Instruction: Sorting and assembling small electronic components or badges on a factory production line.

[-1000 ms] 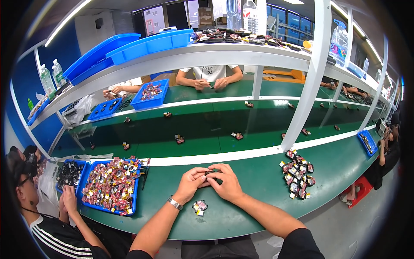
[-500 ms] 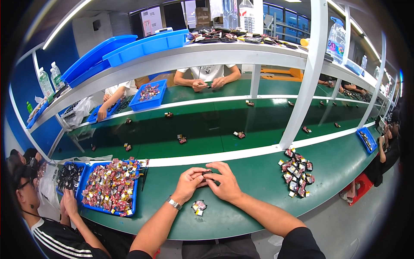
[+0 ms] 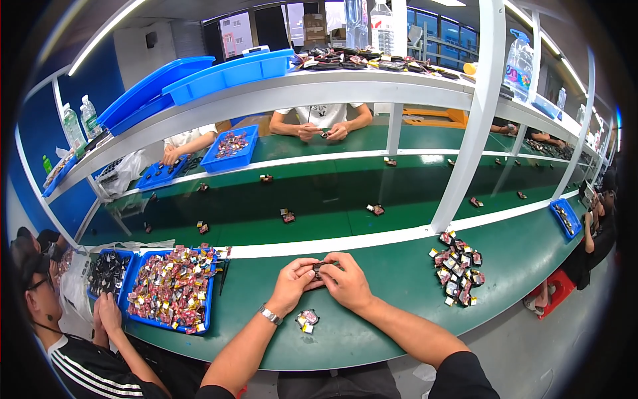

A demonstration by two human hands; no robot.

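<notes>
Over the green table, both my hands meet around a small black plastic part (image 3: 317, 268), mostly hidden by the fingers. My left hand (image 3: 292, 284), with a watch at its wrist, is closed on the part's left side. On its other side, the thumb and fingers of my right hand (image 3: 348, 286) pinch it from above. Just below the hands lies a small electronic assembly (image 3: 307, 320) with white and yellow pieces. Further right is a pile of similar black-and-white assemblies (image 3: 458, 269).
To the left, a blue tray (image 3: 209, 302) holds many small red boards, beside a tray of black parts (image 3: 108, 272). A co-worker (image 3: 73, 359) sits there. Beyond the white rail (image 3: 332, 241), spaced assemblies lie on a green belt (image 3: 325, 216). A white post (image 3: 468, 126) and overhead shelf (image 3: 319, 83) stand ahead.
My right hand's fingers have curled down closer to the black part. Assemblies on the belt have shifted slightly right. Across the belt, a co-worker's hand has moved over a blue tray.
</notes>
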